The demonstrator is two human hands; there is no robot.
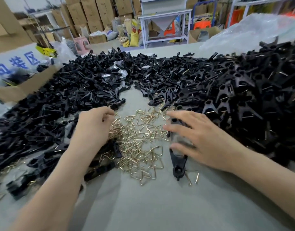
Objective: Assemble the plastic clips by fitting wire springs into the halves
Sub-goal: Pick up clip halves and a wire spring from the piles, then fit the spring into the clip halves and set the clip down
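Note:
A heap of brass wire springs [140, 135] lies on the grey table [143, 205] between my hands. My left hand [93, 125] is at the heap's left edge, fingers curled, thumb and forefinger pinching a wire spring [117, 115]. My right hand [203, 139] hovers at the heap's right edge with its fingers spread and straight over a blurred black clip piece [177, 130]. Whether it touches that piece I cannot tell. A black assembled clip [177, 165] lies just below that hand, with a loose spring [192, 175] beside it.
Loose black clip halves [60, 105] are piled on the left and across the back. A higher pile of assembled clips [251, 97] fills the right. A cardboard box [26, 87] stands at the left edge. A clear plastic bag [253, 27] lies behind the right pile.

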